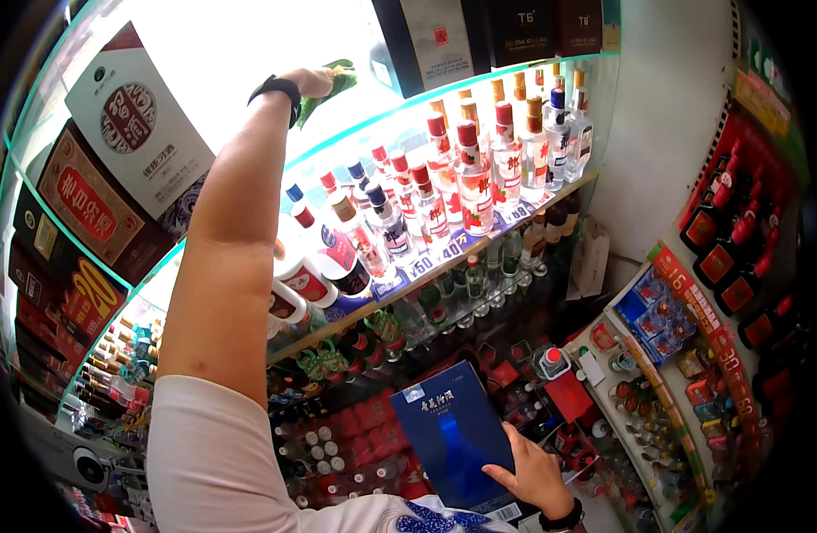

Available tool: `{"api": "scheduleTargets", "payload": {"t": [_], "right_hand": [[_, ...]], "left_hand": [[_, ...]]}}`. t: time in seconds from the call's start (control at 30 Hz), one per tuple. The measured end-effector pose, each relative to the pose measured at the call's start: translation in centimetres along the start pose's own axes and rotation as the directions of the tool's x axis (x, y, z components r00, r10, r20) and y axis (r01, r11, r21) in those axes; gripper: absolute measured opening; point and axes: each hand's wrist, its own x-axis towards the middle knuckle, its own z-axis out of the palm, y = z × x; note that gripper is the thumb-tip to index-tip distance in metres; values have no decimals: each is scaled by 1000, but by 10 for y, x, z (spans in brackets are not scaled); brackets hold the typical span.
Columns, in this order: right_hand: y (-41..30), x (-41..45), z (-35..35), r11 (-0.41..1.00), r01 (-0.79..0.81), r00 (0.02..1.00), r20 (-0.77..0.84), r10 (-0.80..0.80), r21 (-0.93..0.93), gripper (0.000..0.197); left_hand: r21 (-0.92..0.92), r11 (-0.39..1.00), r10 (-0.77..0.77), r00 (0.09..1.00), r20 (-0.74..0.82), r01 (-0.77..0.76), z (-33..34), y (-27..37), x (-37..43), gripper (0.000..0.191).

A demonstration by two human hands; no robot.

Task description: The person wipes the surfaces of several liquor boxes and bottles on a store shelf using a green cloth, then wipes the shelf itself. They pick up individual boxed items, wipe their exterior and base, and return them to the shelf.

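Observation:
My left hand point(309, 82), with a black band at its wrist, reaches far up onto the brightly lit upper glass shelf point(328, 143). Bunched in its fingers is a green cloth point(341, 80), which lies over the shelf's surface; the glare hides whether it touches. Low in the view my right hand point(538, 470) grips a dark blue liquor gift box point(448, 426) by its right edge, close to my body. The box bears a bottle picture and writing. Left of my forearm leans a pale boxed liquor carton point(138, 126); a dark carton point(428, 46) stands to the right.
Below the upper shelf, rows of clear glass liquor bottles point(475, 186) with red, blue and gold caps stand behind price strips point(435, 256). More bottles point(475, 280) fill the shelf underneath. At right are stepped shelves point(648, 360) of small goods and dark red-capped bottles point(718, 266).

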Motion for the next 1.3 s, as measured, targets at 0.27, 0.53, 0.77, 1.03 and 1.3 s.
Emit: {"api": "scheduleTargets", "payload": {"t": [0.27,0.53,0.77,1.03,1.3], "right_hand": [[5,-7,2,1000,-13,1000,15,13,18,81],[10,-12,-4,999,12,1000,10,-13,42,81],[13,-13,-3,1000,2,999,48,-3,20,82],[10,-13,2,999,49,999,21,-50,4,83],[7,-9,12,994,112,990,82,-113,16,79]], "left_hand": [[100,976,-185,980,-71,192,13,-19,-15,39],[238,965,-116,993,16,109,6,-22,26,39],[-205,953,221,975,-29,-222,17,-24,23,59],[-480,723,537,841,-64,-497,12,-13,-37,46],[-147,442,838,466,-284,-885,49,-22,-100,32]]}}
